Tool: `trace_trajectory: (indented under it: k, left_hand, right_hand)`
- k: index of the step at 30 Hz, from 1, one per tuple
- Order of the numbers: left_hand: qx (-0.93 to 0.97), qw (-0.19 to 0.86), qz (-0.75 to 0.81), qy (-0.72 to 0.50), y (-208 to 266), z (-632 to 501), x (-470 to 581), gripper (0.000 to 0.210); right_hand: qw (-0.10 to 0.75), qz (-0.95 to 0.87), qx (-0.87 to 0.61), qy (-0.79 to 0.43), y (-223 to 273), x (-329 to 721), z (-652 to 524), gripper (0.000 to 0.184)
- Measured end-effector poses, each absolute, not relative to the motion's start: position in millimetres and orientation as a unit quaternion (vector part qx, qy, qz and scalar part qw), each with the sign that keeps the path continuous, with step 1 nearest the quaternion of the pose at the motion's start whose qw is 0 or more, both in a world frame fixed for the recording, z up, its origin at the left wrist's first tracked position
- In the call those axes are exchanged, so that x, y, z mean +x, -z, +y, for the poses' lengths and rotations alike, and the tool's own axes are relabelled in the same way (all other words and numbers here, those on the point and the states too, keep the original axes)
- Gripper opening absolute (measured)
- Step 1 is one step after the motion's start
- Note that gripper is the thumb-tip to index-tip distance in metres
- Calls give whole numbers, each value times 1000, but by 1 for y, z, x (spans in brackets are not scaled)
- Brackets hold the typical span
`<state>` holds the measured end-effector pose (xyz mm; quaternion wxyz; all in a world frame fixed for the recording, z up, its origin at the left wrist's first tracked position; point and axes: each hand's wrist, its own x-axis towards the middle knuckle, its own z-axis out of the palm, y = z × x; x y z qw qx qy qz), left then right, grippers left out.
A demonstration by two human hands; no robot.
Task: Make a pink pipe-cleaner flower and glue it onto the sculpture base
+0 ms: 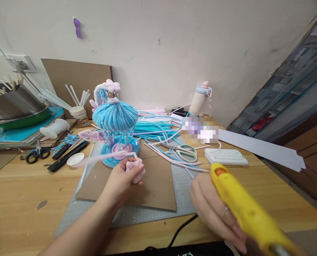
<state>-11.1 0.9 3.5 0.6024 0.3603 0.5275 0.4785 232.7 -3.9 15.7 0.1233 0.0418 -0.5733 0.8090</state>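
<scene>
My left hand (125, 174) is closed around a small pale pink bundle of bent pipe cleaner (137, 171), with one loose end sticking out to the left. It is over a brown cardboard sheet (158, 188). At the lower right, my right hand (214, 209) is wrapped round a yellow hot glue gun (250, 213), slightly blurred. Just behind my left hand stands a blue fluffy lamp-like model (115, 115) with a domed top, pink flowers and a round blue and pink base (133, 145).
Pipe cleaners (154, 129) in blue and pink lie behind, with green-handled scissors (186, 153) on them. A white power bank-like box (226, 157) and tumbler (199, 99) are to the right. Black scissors (38, 153), a ribbon spool (54, 128) and a metal pot (16, 101) are left.
</scene>
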Motion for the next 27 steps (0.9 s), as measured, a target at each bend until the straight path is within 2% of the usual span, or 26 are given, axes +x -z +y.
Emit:
trace_trajectory:
  k: [2,4,5,7,10,17,20,27]
  left_hand:
    - [388,591,516,-484,-5,-1,-10,41]
    - [426,565,511,-488,-6,-1,-11,33]
    - [443,545,514,-492,-7,-1,-12,30]
    - [466,505,532,-495,-8,-2,-14,27]
    - [499,456,555,-485,-10,-3,-16,27]
    - [653,274,529,-467,-19,-8,-24,8]
    - [710,209,471,-480,-24,-6,-29,7]
    - [747,189,431,-469,-31,-4,-36,9]
  right_hand:
    - [303,-497,60,-811,-23,232,-4,49]
    - [443,-430,-28,-786,-24,227,-1,36]
    - [488,-409,-115,-762,-23,224,1,32]
    - [526,-390,-283,-701,-20,217,4,29]
    - [511,-417,-404,-634,-14,208,5,34]
    - [421,-561,-407,-585,-8,213,-4,47]
    - [393,-600,-430,-549,-5,220,-6,44]
    - [374,-664,-363,-537,-11,220,-11,37]
